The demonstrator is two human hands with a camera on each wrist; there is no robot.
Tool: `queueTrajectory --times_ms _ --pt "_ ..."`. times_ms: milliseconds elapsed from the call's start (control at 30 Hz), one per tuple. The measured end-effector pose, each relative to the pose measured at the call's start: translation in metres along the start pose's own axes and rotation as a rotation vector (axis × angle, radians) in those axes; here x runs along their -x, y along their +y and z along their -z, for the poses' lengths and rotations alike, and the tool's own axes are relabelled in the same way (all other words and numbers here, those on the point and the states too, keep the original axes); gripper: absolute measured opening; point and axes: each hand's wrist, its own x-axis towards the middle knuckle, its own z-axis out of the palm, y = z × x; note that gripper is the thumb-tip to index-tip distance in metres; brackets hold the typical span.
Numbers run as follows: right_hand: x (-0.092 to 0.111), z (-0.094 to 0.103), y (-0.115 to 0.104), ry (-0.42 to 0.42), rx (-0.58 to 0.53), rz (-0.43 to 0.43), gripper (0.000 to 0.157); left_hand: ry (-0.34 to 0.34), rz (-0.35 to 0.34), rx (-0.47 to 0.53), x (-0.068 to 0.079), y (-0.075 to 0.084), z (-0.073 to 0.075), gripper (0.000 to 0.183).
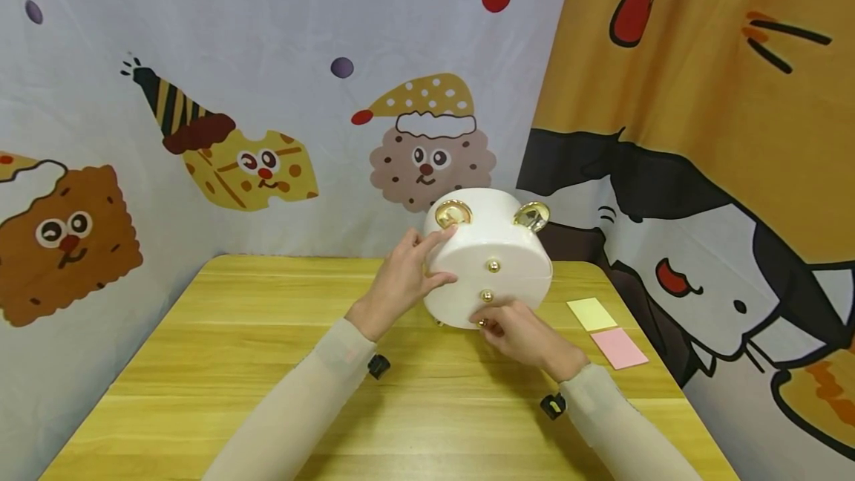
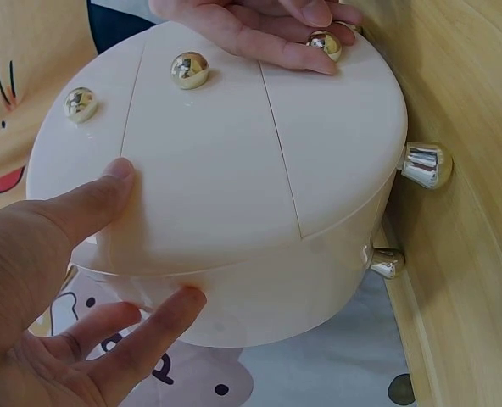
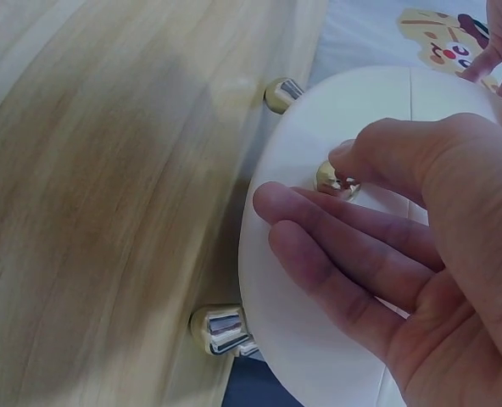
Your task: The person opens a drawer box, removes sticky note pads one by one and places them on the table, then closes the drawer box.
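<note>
Touching the box (image 1: pixel 467 258) on its left, the left hand (image 1: pixel 403 273) has thumb and fingers spread wide, while the right hand (image 1: pixel 524 334) pinches the bottom knob (image 3: pixel 324 180). Box sits on the tabletop (image 1: pixel 267 362). Quick count: three gold knobs (image 1: pixel 493 266) on its front (pinched one included), two ears (image 1: pixel 454 214) up top, two notes (image 1: pixel 620 349) to its right.

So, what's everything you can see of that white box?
The white box is drum-shaped, glossy and plastic-looking. Two seams divide its oval front into three sections, each with a gold ball knob; all look closed. Two gold ear-like pieces top it, with gold feet beneath. It stands upright, right of centre on the wooden table. The left grip has its thumb on the front and fingers on the side; the right grip seems to pinch the lowest knob.
</note>
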Motion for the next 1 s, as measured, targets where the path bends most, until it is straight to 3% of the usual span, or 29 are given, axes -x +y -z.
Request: queueTrajectory --times_ms 1000 --pt "0.0056 -0.0022 -0.0051 0.029 0.062 0.005 0.026 0.009 -0.008 0.002 0.0017 0.0001 0.0009 0.086"
